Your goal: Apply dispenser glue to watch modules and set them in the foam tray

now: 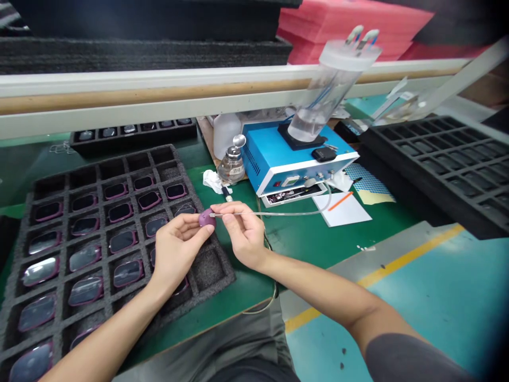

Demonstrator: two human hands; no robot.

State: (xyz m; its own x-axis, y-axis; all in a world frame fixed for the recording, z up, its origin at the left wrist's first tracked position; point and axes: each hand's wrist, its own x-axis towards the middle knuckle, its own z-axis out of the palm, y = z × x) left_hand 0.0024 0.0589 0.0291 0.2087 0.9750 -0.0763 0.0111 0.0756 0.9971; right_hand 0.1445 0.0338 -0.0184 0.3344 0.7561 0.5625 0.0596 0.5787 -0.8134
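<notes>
Between thumb and fingers, my left hand grips a small rounded purple watch case, held up over the right edge of a black foam tray. My right hand pinches a slim metal-tipped tube, its end at the face of the purple case; whether it touches is too small to tell. A clear hose runs from behind my right fingers to a blue machine. In the tray's compartments lie several dark-glassed watch cases with purple rims.
A clear cylinder with liquid stands on the machine. Left of it are a glass bottle and white tissue. White paper bears an orange stick. Another foam tray lies at right. A shelf rail crosses above.
</notes>
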